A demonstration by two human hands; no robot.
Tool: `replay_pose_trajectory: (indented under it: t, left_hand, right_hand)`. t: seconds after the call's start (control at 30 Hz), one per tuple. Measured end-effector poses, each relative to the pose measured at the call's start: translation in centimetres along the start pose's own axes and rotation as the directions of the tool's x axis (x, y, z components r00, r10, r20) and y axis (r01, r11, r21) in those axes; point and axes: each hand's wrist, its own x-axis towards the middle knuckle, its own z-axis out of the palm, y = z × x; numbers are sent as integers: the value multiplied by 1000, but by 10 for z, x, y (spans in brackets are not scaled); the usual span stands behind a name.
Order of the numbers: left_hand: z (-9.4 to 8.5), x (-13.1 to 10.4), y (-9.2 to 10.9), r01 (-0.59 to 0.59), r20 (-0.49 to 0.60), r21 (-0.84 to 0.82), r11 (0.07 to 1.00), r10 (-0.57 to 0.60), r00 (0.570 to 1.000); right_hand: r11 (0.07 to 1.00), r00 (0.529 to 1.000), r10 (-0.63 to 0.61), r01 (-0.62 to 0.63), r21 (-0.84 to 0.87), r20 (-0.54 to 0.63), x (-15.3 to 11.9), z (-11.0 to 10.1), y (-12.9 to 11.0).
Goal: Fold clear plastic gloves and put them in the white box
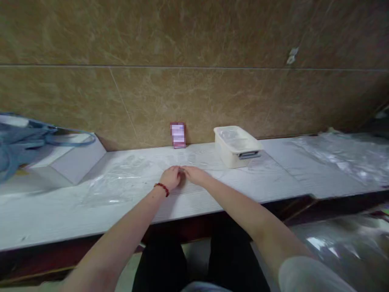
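Observation:
My left hand (170, 177), with a red bead bracelet (162, 188) at its wrist, is closed above the middle of the white table (194, 200). Its fingertips meet those of my right hand (194, 175), which is closed in a pinch. Between the fingertips is something small that I cannot make out. Clear plastic bags (117, 178) lie flat on the table to the left of my hands, and more clear film seems to lie just behind them.
A cream plastic bin (227, 156) with clear plastic inside stands right of my hands. A phone (178, 135) leans on the tiled wall (194, 101). At the left are a white box (75, 162) and blue cloth (21, 142); at the right, a heap of clear plastic (349, 154).

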Motion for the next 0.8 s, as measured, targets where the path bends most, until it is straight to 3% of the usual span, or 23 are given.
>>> replay_pose_trajectory:
  t: [0.2,0.37,0.63,0.8]
  left_hand:
    - [16,-2,3,90,45,45,995,-92,995]
    - [15,-3,0,120,99,64,991,-126,987]
    - [4,4,-26,173,178,69,983,-182,967]
    - [8,10,-48,226,166,61,972,-234,958]
  right_hand:
    - [989,999,35,-31,-143,24,3,11,11]
    - [973,986,140,-119,-199,92,3,3,29]
    - [937,945,297,-261,-231,139,17,-7,56]
    - [922,938,327,-289,-258,114,23,-9,68]
